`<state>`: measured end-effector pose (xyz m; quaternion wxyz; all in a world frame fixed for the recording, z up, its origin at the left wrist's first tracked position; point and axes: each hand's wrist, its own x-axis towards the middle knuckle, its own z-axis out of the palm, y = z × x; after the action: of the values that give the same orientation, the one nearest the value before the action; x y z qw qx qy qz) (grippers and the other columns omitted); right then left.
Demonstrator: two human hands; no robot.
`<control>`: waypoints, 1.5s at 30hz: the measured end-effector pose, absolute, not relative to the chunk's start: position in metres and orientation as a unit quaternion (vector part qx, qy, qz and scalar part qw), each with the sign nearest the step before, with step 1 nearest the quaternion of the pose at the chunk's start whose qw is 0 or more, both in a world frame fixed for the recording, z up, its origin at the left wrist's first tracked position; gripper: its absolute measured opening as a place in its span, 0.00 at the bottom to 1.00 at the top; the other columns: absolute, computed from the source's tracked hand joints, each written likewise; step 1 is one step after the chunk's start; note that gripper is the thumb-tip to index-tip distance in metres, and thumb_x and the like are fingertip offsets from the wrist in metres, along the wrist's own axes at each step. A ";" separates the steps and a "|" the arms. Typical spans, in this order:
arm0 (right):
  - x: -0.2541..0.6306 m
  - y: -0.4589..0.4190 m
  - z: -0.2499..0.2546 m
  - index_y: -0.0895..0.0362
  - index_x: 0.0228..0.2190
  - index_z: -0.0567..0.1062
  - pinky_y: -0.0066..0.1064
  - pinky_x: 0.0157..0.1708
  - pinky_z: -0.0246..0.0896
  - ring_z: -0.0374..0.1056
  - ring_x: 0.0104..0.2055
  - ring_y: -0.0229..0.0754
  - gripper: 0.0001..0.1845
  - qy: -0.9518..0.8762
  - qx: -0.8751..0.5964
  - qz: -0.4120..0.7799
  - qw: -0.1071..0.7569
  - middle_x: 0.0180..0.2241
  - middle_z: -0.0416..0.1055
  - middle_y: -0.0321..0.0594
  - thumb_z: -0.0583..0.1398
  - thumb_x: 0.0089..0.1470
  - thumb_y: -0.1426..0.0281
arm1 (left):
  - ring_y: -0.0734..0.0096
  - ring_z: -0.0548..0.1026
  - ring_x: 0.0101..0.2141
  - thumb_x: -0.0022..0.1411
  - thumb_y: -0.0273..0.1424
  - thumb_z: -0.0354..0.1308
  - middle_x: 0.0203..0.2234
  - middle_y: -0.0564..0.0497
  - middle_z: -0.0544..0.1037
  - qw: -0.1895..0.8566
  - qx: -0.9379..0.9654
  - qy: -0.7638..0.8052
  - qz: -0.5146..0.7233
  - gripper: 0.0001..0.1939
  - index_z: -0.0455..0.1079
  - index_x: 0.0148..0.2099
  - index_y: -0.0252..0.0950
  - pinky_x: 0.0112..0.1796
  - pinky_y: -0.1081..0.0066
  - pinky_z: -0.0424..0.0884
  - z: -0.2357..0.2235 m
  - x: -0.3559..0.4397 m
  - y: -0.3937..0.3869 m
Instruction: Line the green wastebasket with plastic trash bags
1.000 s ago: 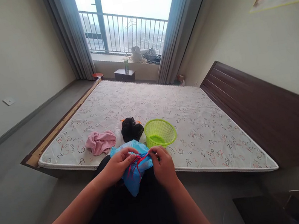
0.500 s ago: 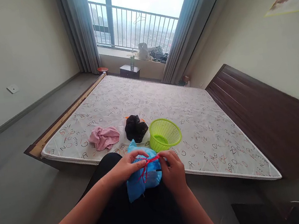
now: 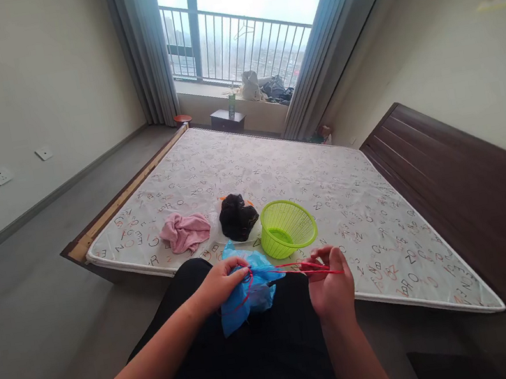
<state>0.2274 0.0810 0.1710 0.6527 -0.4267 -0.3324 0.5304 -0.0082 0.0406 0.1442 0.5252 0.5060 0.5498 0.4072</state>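
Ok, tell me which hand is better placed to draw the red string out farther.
Probably the right hand: the red string stretches out to it, beside the blue bag, while the left hand holds the bag itself.

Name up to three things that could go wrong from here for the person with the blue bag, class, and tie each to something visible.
The red cord runs straight from the blue bag to the right grip; a hard pull might tear the plastic.

If the left grip loosens, the bag could slip off the lap.

The green basket stands near the mattress edge, so a sweeping arm may knock it.
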 end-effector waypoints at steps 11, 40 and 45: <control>0.236 0.048 0.166 0.49 0.44 0.82 0.39 0.34 0.68 0.72 0.32 0.48 0.15 -0.771 -0.414 0.397 0.277 0.33 0.79 0.40 0.62 0.56 0.70 | 0.69 0.69 0.30 0.61 0.49 0.62 0.27 0.52 0.74 0.556 0.534 0.493 0.403 0.19 0.73 0.35 0.36 0.34 0.70 0.65 0.166 0.011 0.030; 0.260 0.000 0.151 0.54 0.34 0.81 0.31 0.35 0.68 0.73 0.34 0.45 0.18 -0.661 -0.517 0.448 0.309 0.34 0.79 0.40 0.68 0.51 0.52 | 0.69 0.78 0.42 0.72 0.36 0.53 0.45 0.48 0.81 0.462 0.653 0.588 0.121 0.17 0.73 0.59 0.40 0.40 0.74 0.69 0.226 -0.117 -0.094; 0.231 -0.003 0.172 0.54 0.36 0.80 0.31 0.33 0.67 0.72 0.32 0.42 0.14 -0.714 -0.466 0.465 0.240 0.31 0.78 0.38 0.67 0.55 0.57 | 0.65 0.78 0.47 0.70 0.35 0.58 0.49 0.47 0.80 0.441 0.720 0.480 0.238 0.17 0.73 0.59 0.42 0.47 0.71 0.71 0.238 -0.074 -0.076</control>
<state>0.2310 -0.0028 0.1720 0.2395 -0.4660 -0.7138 0.4647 -0.0739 -0.0759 0.2381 0.4408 0.7201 0.4800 0.2383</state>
